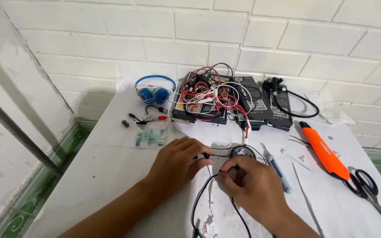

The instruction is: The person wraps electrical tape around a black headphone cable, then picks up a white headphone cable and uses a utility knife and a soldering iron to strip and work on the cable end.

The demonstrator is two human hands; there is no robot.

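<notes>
The left hand (175, 164) pinches a thin black wire (201, 200) at its fingertips, and the right hand (254, 187) pinches the same wire just beside a small round speaker (242, 153). The speaker lies on the counter (106, 176) directly ahead of the right hand's fingers (the nearer hand), touching or nearly so. The wire runs back toward the person between both wrists.

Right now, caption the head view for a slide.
Both hands, left hand and right hand, pinch a thin black cable on a white table.
</notes>
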